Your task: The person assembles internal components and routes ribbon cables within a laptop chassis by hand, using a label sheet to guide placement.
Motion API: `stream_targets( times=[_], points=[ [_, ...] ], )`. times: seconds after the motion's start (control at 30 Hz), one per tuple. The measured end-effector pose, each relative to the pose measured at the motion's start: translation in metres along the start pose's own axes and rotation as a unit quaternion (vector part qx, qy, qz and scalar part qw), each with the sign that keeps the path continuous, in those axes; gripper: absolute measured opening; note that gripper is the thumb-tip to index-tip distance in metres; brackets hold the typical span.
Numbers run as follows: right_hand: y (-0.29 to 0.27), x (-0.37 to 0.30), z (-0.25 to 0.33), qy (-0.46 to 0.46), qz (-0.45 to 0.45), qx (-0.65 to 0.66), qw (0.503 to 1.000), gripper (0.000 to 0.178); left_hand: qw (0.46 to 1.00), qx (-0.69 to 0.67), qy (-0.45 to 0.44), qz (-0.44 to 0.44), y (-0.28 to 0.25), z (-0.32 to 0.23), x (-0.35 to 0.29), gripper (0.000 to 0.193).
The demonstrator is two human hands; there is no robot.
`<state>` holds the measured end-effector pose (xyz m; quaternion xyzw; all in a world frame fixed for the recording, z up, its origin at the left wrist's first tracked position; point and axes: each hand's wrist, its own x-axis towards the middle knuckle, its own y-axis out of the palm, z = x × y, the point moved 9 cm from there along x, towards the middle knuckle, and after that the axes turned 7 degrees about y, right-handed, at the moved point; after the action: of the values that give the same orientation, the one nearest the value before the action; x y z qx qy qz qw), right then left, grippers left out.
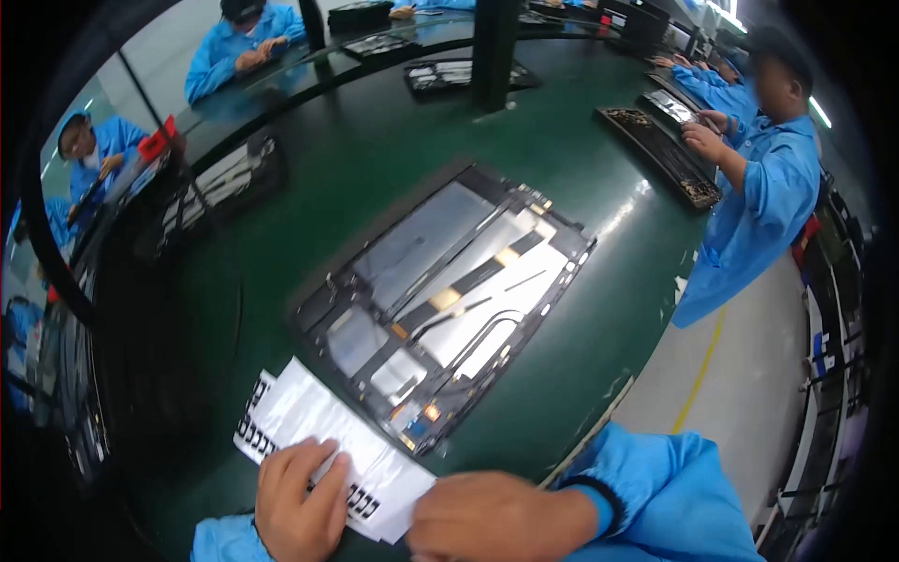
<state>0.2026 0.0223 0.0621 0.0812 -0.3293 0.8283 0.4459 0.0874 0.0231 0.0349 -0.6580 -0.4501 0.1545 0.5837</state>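
White sheets with black printed or stuck-on shapes [318, 412] lie at the near edge of the green table, overlapping one another. My left hand [302, 501] is closed on their near edge, fingers bent over the top. Against their right corner is my right hand [501, 515], slightly blurred and curled, with its fingertips hidden, so what it pinches cannot be made out. Just beyond both hands rests an opened tablet-like device [459, 300], its silvery battery panels, dark ribbon cables and small circuit parts facing up. Neither hand touches the device.
A long dark tray [660, 159] stands at the right, beside a co-worker in blue [773, 178] handling another device. More open devices lie at the far left [220, 178] and back [440, 75]. A dark green post [494, 56] rises at the back.
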Motion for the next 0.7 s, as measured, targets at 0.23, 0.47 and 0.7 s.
stream_targets(
  times=[0.23,0.47,0.7],
  points=[
    [-0.166,-0.015,-0.107,0.239,-0.197,0.054,0.949,0.006,0.990,-0.078,0.116,-0.023,-0.031,-0.038,0.069,0.032],
    [-0.176,-0.001,-0.141,0.239,-0.094,0.080,0.963,0.002,0.958,-0.117,0.261,0.007,0.029,-0.068,0.153,0.032],
    [-0.173,0.005,-0.137,0.225,-0.064,0.052,0.971,0.004,0.960,-0.137,0.244,0.023,0.030,-0.065,0.161,0.033]
  ],
)
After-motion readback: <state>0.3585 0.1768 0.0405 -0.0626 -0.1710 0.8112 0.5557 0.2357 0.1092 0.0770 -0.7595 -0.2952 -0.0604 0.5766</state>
